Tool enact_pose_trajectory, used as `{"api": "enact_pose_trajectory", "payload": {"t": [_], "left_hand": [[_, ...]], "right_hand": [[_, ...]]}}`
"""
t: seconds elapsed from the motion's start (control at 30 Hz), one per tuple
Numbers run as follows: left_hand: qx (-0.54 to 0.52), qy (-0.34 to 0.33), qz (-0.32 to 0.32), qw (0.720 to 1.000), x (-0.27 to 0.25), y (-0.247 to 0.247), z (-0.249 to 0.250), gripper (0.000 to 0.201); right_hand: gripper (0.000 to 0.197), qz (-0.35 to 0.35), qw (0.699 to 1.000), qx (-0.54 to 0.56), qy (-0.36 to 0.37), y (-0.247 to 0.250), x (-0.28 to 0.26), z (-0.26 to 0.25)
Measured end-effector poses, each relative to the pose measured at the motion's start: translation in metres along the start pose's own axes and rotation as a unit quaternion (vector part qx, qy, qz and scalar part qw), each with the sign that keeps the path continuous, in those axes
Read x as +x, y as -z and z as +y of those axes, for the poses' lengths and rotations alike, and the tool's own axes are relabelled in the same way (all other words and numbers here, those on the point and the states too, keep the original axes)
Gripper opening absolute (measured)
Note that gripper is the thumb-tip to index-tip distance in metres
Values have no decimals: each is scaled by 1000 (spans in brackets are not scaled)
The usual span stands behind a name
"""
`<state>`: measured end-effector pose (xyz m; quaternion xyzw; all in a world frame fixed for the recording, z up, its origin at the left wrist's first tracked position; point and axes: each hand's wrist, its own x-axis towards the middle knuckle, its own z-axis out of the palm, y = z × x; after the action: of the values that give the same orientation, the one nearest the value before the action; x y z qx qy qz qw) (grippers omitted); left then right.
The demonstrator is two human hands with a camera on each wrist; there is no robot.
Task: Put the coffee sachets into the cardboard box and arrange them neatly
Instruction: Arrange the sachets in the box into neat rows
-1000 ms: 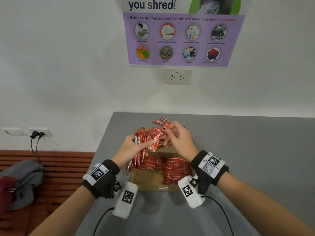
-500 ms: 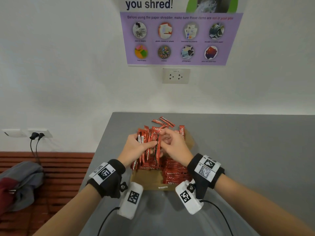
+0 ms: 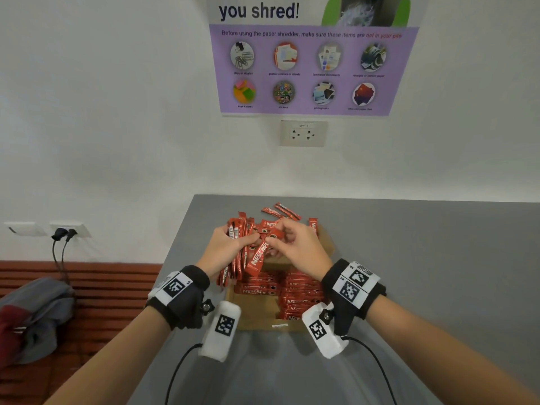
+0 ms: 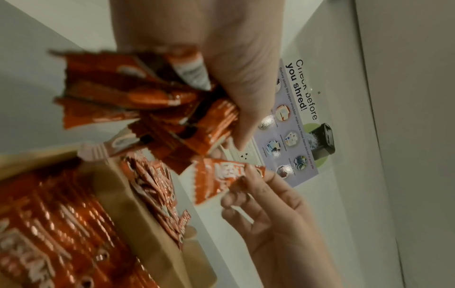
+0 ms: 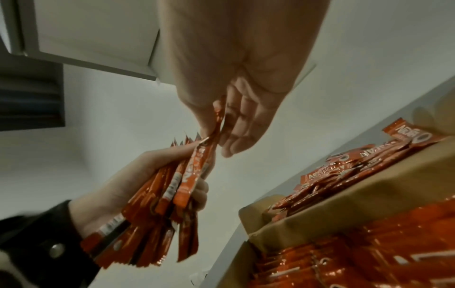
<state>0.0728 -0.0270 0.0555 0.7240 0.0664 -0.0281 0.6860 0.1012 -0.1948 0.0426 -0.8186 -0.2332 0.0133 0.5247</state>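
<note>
Red sachet (image 5: 197, 167) between right thumb and fingers (image 5: 236, 124)

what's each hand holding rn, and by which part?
Left hand grips a bundle of sachets around its middle. Right hand pinches a single sachet by its top end, against the bundle.

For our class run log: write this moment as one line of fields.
left hand: grips sachet bundle | right hand: pinches one sachet at bundle | cardboard box: part-filled, neat stacks | loose sachets: on table behind
</note>
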Motion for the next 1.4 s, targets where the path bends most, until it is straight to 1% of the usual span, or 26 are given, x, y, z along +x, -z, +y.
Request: {"api": "enact_pose_trajectory", "payload": {"t": [0.07, 0.13, 0.17, 0.3, 0.4, 0.47, 0.53, 0.6, 0.63, 0.73, 0.8, 0.87, 0.9, 0.97, 1.03, 1.07, 1.13, 1.2, 1.27, 1.4], "left_hand": [[21, 2, -7, 1000, 3, 4, 1, 10], [77, 2, -24, 997, 3, 5, 2, 21], [95, -1, -30, 995, 3, 5, 3, 22], [91, 0, -36, 995, 2, 5, 6, 24], [76, 13, -44, 996, 2, 4, 9, 22], [91, 6, -42, 995, 0, 4, 13, 19], [101, 1, -46, 994, -3, 6, 15, 16], [128, -10, -55, 990, -4, 9, 17, 15], [151, -20, -56, 987, -4, 11, 18, 15], [219, -39, -56, 973, -4, 14, 19, 16], [242, -36, -83, 966, -5, 16, 19, 18], [262, -27, -110, 959, -6, 17, 16, 18], [275, -24, -116, 954, -5, 18, 14, 19], [297, -18, -114, 948, -4, 18, 11, 19], [298, -17, -101, 949, -3, 17, 9, 18], [292, -21, -82, 953, -3, 17, 8, 18], [291, -27, -22, 956, -2, 20, 7, 17], [305, -7, 23, 952, 0, 24, 3, 18], [337, 17, 34, 941, 0, 25, -5, 20], [408, 53, 20, 911, -1, 19, -23, 30]], "right_hand": [[14, 25, 1000, 2, -18, 1, 4, 3], [20, 56, 998, -11, -32, 2, 8, 8], [21, 72, 997, -16, -38, 2, 10, 10], [21, 105, 993, 2, -60, 2, 13, 11], [20, 118, 989, 60, -68, 1, 10, 10], [14, 114, 987, 96, -65, 4, 8, 7], [10, 93, 992, 69, -39, 10, 6, 6], [12, 48, 999, 14, -4, 18, 5, 7], [12, 21, 1000, 3, -1, 20, 5, 6], [12, -41, 998, -42, -16, 27, 6, 8], [14, -82, 995, -57, -26, 31, 5, 10], [8, -116, 989, -83, -34, 31, 2, 10], [8, -132, 985, -105, -34, 29, 0, 9], [15, -166, 975, -145, -27, 20, -3, 6], [17, -177, 970, -165, -31, 9, -4, 7], [17, -180, 967, -175, -39, 4, -4, 8], [16, -199, 959, -194, -53, -6, -4, 9], [17, -214, 951, -214, -55, -16, -2, 9], [16, -235, 937, -254, -46, -24, 1, 7], [13, -293, 883, -368, -18, -40, 6, 8]]}}
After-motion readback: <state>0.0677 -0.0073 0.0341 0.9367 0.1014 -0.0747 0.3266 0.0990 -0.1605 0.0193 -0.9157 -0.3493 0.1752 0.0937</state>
